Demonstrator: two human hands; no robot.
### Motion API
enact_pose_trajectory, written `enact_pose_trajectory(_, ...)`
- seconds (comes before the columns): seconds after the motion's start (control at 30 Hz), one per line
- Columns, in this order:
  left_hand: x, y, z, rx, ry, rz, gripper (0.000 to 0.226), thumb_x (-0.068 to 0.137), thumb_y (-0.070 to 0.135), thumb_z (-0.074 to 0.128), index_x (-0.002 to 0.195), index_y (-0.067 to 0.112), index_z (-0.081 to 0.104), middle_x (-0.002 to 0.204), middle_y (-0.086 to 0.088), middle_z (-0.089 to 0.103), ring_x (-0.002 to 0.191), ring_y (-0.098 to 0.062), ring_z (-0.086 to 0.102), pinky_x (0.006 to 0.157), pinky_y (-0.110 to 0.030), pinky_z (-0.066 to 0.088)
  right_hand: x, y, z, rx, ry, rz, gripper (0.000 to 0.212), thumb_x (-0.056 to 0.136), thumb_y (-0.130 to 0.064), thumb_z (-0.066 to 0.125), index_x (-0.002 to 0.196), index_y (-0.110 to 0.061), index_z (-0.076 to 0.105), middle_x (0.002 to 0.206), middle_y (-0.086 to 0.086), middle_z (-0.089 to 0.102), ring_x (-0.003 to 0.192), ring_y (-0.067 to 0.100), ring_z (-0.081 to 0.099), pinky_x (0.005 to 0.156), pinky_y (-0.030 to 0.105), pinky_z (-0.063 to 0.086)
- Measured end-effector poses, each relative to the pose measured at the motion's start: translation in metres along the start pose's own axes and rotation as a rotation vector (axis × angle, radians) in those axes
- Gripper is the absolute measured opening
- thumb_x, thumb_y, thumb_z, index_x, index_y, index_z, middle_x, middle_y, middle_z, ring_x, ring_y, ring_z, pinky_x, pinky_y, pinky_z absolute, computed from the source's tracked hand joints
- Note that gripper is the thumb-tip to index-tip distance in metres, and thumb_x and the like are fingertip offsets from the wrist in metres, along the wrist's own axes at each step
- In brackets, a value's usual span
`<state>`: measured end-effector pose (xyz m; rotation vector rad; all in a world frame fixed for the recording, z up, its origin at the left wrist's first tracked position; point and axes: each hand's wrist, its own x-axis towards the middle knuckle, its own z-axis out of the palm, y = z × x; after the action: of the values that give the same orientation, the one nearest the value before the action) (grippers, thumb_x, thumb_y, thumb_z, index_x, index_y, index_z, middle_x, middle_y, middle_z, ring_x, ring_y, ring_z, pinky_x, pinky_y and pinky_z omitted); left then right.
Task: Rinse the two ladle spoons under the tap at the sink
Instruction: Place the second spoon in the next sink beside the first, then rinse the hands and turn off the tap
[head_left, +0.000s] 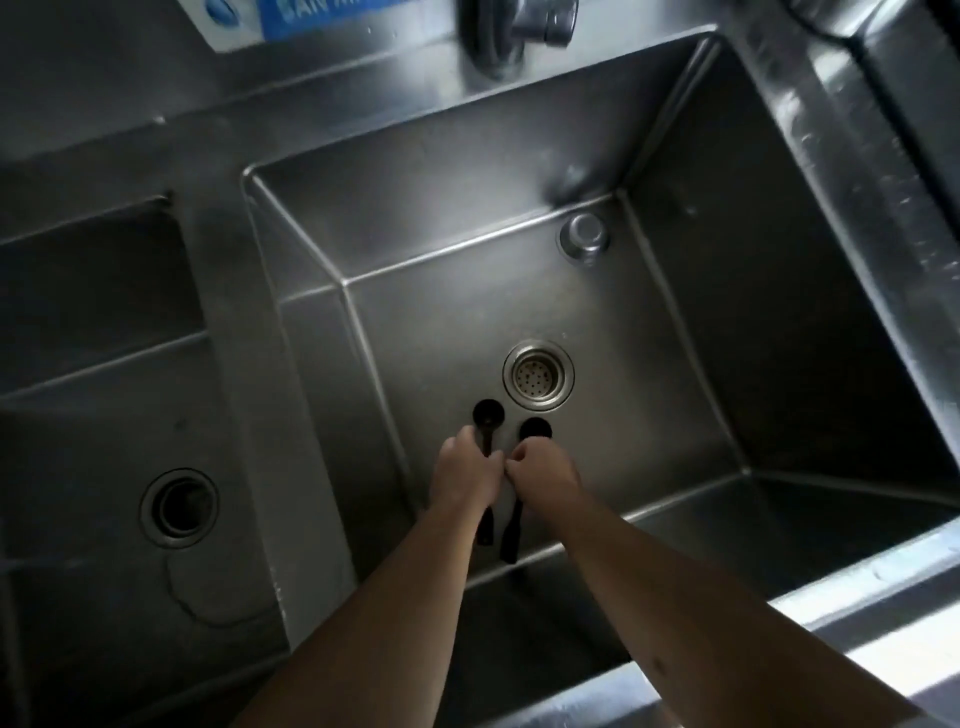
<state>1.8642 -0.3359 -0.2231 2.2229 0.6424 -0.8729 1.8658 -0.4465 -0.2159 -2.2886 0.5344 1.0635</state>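
Observation:
Two black ladle spoons lie low in the steel sink basin (675, 364), bowls pointing toward the drain. My left hand (462, 475) is closed around the handle of the left ladle (488, 414). Beside it, my right hand (543, 475) grips the handle of the right ladle (535, 428). Both handle ends stick out below my wrists. The tap (543, 21) is at the top edge, far above the ladles. No water stream is visible.
A round strainer drain (538, 376) sits just beyond the ladle bowls. A metal overflow cap (584, 236) is on the back wall. A second basin with its own drain (179, 506) lies to the left. A blue-and-white label (291, 21) is at top left.

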Motion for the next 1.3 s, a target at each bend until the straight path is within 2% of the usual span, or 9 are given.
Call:
enact_pose_trajectory(0.13, -0.033, 0.017, -0.045, 0.291, 0.040, 0.224, 0.057, 0.092, 0.052, 0.045, 0.140, 0.022, 0.039, 0.153, -0.010, 0.034, 0.141, -0.031, 0.031, 0.108, -0.051, 0.037, -0.043, -0.012, -0.022, -0.041, 0.059, -0.065, 0.026, 0.081, -0.045, 0.052, 0.088, -0.021, 0.062, 0.092, 0.007, 0.069, 0.087, 0.028, 0.065, 0.068, 0.030, 0.044)
enact_pose_trajectory(0.2, -0.051, 0.019, -0.073, 0.381, 0.045, 0.345, 0.061, 0.094, 0.053, 0.041, 0.145, 0.022, 0.033, 0.158, -0.012, 0.026, 0.145, -0.032, 0.022, 0.112, -0.051, 0.032, -0.066, -0.024, -0.028, -0.107, 0.042, -0.122, 0.033, 0.080, -0.053, 0.050, 0.098, -0.026, 0.058, 0.108, 0.005, 0.066, 0.101, 0.027, 0.062, 0.080, 0.037, 0.051)
enact_pose_trajectory(0.3, -0.084, 0.014, -0.115, 0.434, 0.087, 0.512, 0.064, 0.094, 0.054, 0.040, 0.147, 0.020, 0.031, 0.157, -0.016, 0.027, 0.145, -0.033, 0.022, 0.114, -0.049, 0.025, -0.103, -0.043, -0.030, -0.297, 0.026, -0.206, 0.077, 0.081, -0.068, 0.045, 0.148, -0.031, 0.030, 0.162, 0.003, 0.022, 0.150, 0.028, 0.017, 0.113, 0.056, 0.027)
enact_pose_trajectory(0.37, -0.108, 0.005, -0.142, 0.351, 0.114, 0.587, 0.063, 0.094, 0.050, 0.044, 0.148, 0.018, 0.033, 0.158, -0.016, 0.026, 0.147, -0.030, 0.021, 0.117, -0.042, 0.020, -0.127, -0.057, -0.027, -0.273, 0.089, -0.248, 0.088, 0.078, -0.074, 0.042, 0.151, -0.032, 0.019, 0.167, 0.000, -0.001, 0.153, 0.024, -0.003, 0.115, 0.058, 0.016)
enact_pose_trajectory(0.53, -0.147, -0.049, -0.212, 0.148, 0.258, 0.631, 0.049, 0.091, 0.031, 0.057, 0.136, 0.012, 0.051, 0.138, -0.011, 0.051, 0.129, -0.027, 0.047, 0.107, -0.033, 0.034, -0.174, -0.114, -0.004, -0.260, 0.224, -0.452, 0.081, 0.085, -0.064, 0.045, 0.153, -0.024, 0.024, 0.167, 0.006, 0.005, 0.153, 0.025, 0.004, 0.120, 0.050, 0.019)
enact_pose_trajectory(0.77, -0.171, -0.170, -0.302, 0.205, 0.416, 0.299, 0.058, 0.088, 0.043, 0.047, 0.143, 0.026, 0.037, 0.150, 0.000, 0.039, 0.135, -0.028, 0.039, 0.107, -0.044, 0.038, -0.221, -0.212, 0.080, -0.421, 0.157, -0.749, 0.074, 0.088, -0.053, 0.050, 0.153, -0.033, 0.020, 0.165, 0.000, 0.015, 0.152, 0.025, 0.009, 0.119, 0.053, 0.019)
enact_pose_trajectory(0.93, -0.178, -0.223, -0.344, 0.195, 0.483, 0.302, 0.047, 0.086, 0.035, 0.051, 0.131, 0.028, 0.043, 0.136, -0.001, 0.050, 0.127, -0.028, 0.046, 0.098, -0.044, 0.045, -0.244, -0.272, 0.133, -0.492, 0.085, -0.852, 0.068, 0.091, -0.047, 0.050, 0.152, -0.025, 0.027, 0.163, 0.004, 0.025, 0.150, 0.026, 0.020, 0.119, 0.048, 0.025)
enact_pose_trajectory(1.13, -0.171, -0.262, -0.374, 0.286, 0.446, 0.322, 0.065, 0.090, 0.035, 0.053, 0.147, 0.025, 0.025, 0.160, -0.007, 0.022, 0.145, -0.028, 0.024, 0.108, -0.051, 0.038, -0.265, -0.321, 0.168, -0.539, 0.155, -0.835, 0.069, 0.091, -0.051, 0.052, 0.150, -0.023, 0.030, 0.161, 0.002, 0.030, 0.148, 0.024, 0.025, 0.117, 0.047, 0.028)
enact_pose_trajectory(1.3, -0.163, -0.275, -0.395, 0.325, 0.438, 0.394, 0.070, 0.090, 0.037, 0.054, 0.149, 0.025, 0.019, 0.161, -0.010, 0.017, 0.146, -0.030, 0.020, 0.109, -0.051, 0.034, -0.267, -0.347, 0.175, -0.537, 0.190, -0.769, 0.076, 0.088, -0.049, 0.058, 0.151, -0.021, 0.027, 0.161, 0.003, 0.030, 0.147, 0.027, 0.028, 0.115, 0.048, 0.032)
